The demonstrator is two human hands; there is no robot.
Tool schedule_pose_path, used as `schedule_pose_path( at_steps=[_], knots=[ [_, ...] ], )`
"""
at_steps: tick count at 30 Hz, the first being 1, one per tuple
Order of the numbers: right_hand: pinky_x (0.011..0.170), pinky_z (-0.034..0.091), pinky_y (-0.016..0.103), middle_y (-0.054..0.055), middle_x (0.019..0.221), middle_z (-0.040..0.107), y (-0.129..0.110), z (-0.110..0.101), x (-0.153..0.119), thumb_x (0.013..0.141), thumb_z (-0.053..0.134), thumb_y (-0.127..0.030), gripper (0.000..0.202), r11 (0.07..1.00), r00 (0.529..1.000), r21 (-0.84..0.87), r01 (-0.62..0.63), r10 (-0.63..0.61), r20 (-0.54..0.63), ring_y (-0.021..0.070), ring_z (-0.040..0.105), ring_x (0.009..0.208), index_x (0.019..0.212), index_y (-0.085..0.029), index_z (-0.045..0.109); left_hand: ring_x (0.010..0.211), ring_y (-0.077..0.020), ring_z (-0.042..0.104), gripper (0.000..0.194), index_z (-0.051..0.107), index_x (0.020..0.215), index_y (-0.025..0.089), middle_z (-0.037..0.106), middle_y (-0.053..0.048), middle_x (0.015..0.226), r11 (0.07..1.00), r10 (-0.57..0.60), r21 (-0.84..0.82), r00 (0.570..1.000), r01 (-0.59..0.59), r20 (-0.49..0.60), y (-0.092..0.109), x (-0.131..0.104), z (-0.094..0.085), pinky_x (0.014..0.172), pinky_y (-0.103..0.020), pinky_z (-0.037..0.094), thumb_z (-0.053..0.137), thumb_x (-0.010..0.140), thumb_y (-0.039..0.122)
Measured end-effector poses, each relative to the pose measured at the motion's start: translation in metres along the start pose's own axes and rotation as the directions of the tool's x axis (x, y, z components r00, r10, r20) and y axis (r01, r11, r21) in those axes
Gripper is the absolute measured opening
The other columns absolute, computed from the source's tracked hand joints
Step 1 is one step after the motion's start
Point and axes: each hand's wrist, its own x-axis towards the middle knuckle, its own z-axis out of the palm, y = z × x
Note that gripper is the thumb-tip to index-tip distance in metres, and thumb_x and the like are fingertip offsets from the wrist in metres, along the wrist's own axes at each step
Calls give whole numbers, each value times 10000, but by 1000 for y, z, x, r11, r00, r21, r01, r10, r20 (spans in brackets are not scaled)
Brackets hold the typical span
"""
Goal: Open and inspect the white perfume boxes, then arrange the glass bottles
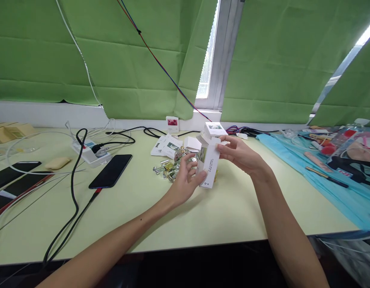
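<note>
Your left hand and the white box hide part of the shiny pile behind. Box print too small to read. Your forearms run off the bottom edge; blue sheet cut off at right, red-edged dark device at left.

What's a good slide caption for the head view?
Left hand and right hand hold a white printed cardboard box over a pale yellow table.

A pale yellow table was backed by green fabric curtains.
A black rectangular smartphone was joined to a red-tipped black cable, near a white plastic power strip; at right, a slim gold-and-black pen was laid on a light blue sheet.
</note>
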Motion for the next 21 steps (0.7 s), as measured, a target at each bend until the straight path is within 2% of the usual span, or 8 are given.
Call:
schedule_pose_path(
  at_steps=[4, 8, 10, 14, 17, 21],
  knots=[
    [995, 538, 455, 39, 952, 765, -1, 1, 0, 729, 835, -565, 440, 998, 1000, -52, -28, 28, -8, 218, 718, 946, 888, -237, 589, 1141, -264, 666, 681, 267, 1368, 311, 544, -113, 1272, 1000, -12, -21, 1000, 13, 15, 0, 0, 1, 874, -436, 596, 694, 878, 514],
    [976, 550, 447, 40, 940, 754, -3, 1, -2, 739, 811, -594, 453, 991, 998, -115, -68, 68, -2, 220, 714, 937, 912, -231, 603, 1082, -234, 683, 700, 273, 1379, 298, 548, -116, 1280, 999, -31, 43, 998, 33, -50, 1, -1, 4, 856, -413, 604, 712, 867, 485],
    [921, 557, 423, 30, 895, 734, -3, 1, -2, 746, 808, -579, 452, 977, 996, -196, -88, 86, -15, 215, 703, 902, 975, -227, 638, 1054, -230, 689, 734, 265, 1394, 292, 549, -120, 1276, 995, -56, 80, 995, 62, -78, 1, -1, 5, 849, -419, 608, 726, 855, 478],
    [710, 524, 346, -8, 778, 666, -1, 1, -2, 694, 850, -540, 486, 924, 992, -365, -113, 85, -92, 200, 653, 784, 1020, -232, 663, 1074, -246, 678, 793, 254, 1425, 288, 543, -121, 1262, 980, -59, 183, 994, 74, -88, 0, -3, 5, 898, -468, 597, 756, 835, 462],
    [656, 485, 319, -6, 798, 675, 0, 2, -1, 680, 862, -519, 476, 930, 993, -354, -103, 77, -85, 199, 643, 776, 999, -231, 657, 1112, -256, 656, 781, 274, 1422, 285, 540, -108, 1244, 959, -12, 282, 996, 36, -88, -2, -4, 4, 925, -485, 585, 759, 834, 456],
    [728, 516, 344, 37, 890, 726, 1, 2, 0, 696, 854, -519, 423, 960, 993, -270, -73, 45, -107, 215, 678, 844, 890, -212, 635, 1151, -258, 634, 724, 294, 1396, 284, 551, -107, 1246, 942, 71, 333, 996, -48, -57, -2, -5, 3, 936, -479, 583, 747, 852, 434]
  ],
)
